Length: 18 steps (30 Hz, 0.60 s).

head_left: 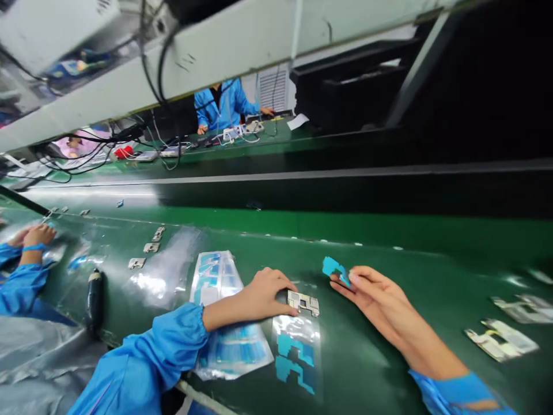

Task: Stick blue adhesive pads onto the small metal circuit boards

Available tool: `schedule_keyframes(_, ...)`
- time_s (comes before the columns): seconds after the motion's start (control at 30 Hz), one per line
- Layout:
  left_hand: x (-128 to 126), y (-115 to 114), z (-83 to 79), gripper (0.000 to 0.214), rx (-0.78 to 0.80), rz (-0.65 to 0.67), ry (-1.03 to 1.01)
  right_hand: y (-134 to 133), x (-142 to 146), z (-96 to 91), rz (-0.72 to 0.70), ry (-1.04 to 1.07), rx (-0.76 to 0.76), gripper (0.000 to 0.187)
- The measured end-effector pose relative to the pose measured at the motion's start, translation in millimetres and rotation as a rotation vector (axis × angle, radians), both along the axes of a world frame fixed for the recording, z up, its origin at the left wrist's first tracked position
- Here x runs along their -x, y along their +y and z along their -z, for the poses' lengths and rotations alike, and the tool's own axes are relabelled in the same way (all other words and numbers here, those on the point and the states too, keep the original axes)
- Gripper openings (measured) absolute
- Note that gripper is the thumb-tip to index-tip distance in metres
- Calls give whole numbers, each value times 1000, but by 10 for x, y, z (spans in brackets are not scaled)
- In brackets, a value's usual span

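Note:
My left hand (pixel 263 294) lies on the green belt (pixel 380 236), its fingertips on the edge of a small metal plate (pixel 303 302) and seeming to hold it. My right hand (pixel 380 294) is just to the right of the plate, pinching a cut blue adhesive piece (pixel 333 269) between finger and thumb. Below the plate lies a clear backing sheet (pixel 296 351) with blue cut pieces on it. Under my left wrist, a second sheet (pixel 213 282) carries more blue pieces, partly hidden by my forearm.
Several metal plates (pixel 150 248) lie in a row at the left, and larger ones (pixel 501 340) at the right. A co-worker's hand (pixel 38 235) in a blue sleeve rests at far left, near a black cylinder (pixel 95 302). Another person (pixel 222 106) works beyond an overhead beam (pixel 173 63).

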<state>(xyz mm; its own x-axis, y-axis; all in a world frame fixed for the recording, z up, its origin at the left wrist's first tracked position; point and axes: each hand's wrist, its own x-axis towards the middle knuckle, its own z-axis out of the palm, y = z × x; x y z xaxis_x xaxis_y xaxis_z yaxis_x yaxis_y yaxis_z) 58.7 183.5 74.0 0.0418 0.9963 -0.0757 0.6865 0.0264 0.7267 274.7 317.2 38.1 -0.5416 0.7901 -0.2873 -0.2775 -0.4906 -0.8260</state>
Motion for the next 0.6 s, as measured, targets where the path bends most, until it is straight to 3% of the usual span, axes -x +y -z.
schedule_keyframes(0.07,30,-194,-100,66,-53,7,178,-112,-52,-26,37,-10,17,35)
schedule_keyframes(0.13,114,-528,-182,75,-111,-149,268,-275,-109,-75,64,-30,45,39)
schedule_keyframes(0.17,161,-740,-200,72,-136,-288,306,-367,-128,-108,73,-43,62,43)
schedule_keyframes(0.27,234,-1419,-125,54,-107,-878,367,-660,-48,-227,60,-26,135,50)
schedule_keyframes(0.33,190,-1762,1,54,-19,-1095,354,-856,174,-287,3,26,196,41)
schedule_keyframes(0.43,46,-1962,159,53,17,-1095,293,-1137,684,-309,-96,62,241,34)
schedule_keyframes(0.53,-52,-1899,185,50,1,-1046,220,-1381,1129,-273,-208,80,297,35)
schedule_keyframes(0.6,-68,-1849,151,50,13,-1039,173,-1533,1278,-242,-275,97,347,33)
